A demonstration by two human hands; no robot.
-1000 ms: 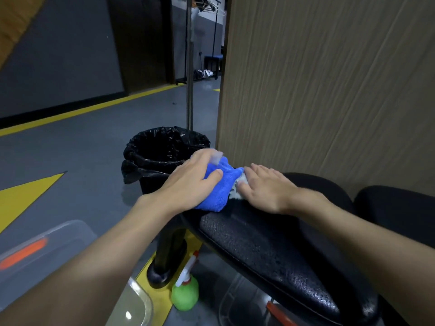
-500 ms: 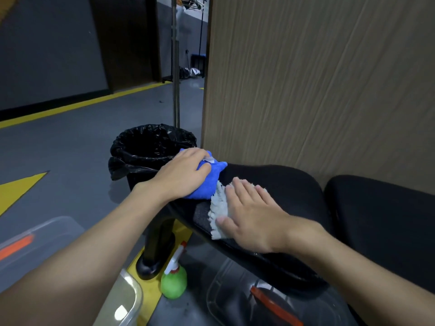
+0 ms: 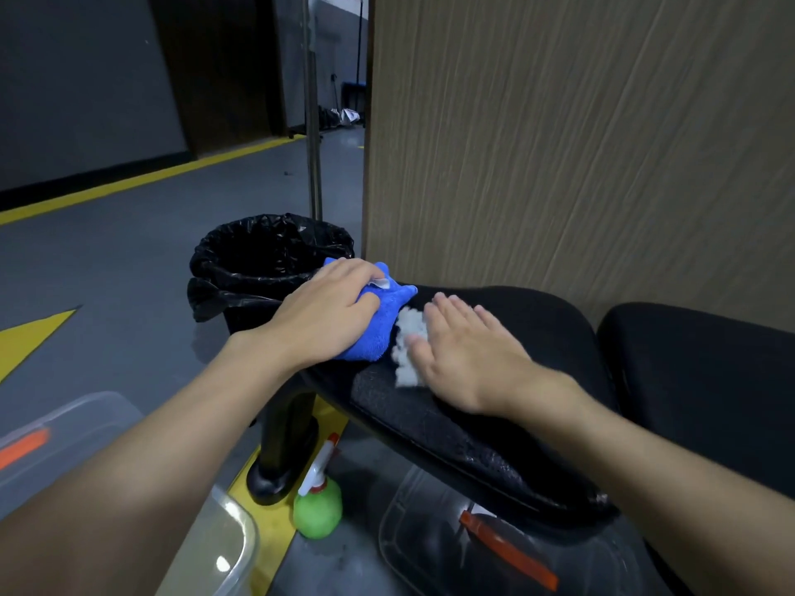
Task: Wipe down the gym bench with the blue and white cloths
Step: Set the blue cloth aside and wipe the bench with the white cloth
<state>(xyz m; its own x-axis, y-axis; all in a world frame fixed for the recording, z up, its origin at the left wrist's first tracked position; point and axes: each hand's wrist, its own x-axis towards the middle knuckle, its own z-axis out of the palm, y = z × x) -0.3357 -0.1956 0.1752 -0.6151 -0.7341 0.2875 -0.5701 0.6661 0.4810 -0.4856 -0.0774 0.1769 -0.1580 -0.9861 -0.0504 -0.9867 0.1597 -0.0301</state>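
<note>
A black padded gym bench [image 3: 542,320] runs from the centre to the lower right, its near surface wet. My left hand [image 3: 327,311] grips a bunched blue cloth [image 3: 378,324] at the bench's far left end. Just right of it, my right hand [image 3: 464,354] lies flat with fingers spread, pressing a fluffy white cloth [image 3: 406,350] onto the pad. Most of the white cloth is hidden under the palm. The two cloths touch each other.
A bin lined with a black bag [image 3: 266,260] stands just beyond the bench end. A wood-grain panel [image 3: 580,135] rises behind the bench. On the floor below are a green spray bottle [image 3: 318,505] and clear plastic boxes [image 3: 64,428]. A second black pad [image 3: 705,367] sits at right.
My right hand slid the white cloth back along the bench toward me, then forward again toward the blue cloth. The left hand stayed at the bench end with the blue cloth.
</note>
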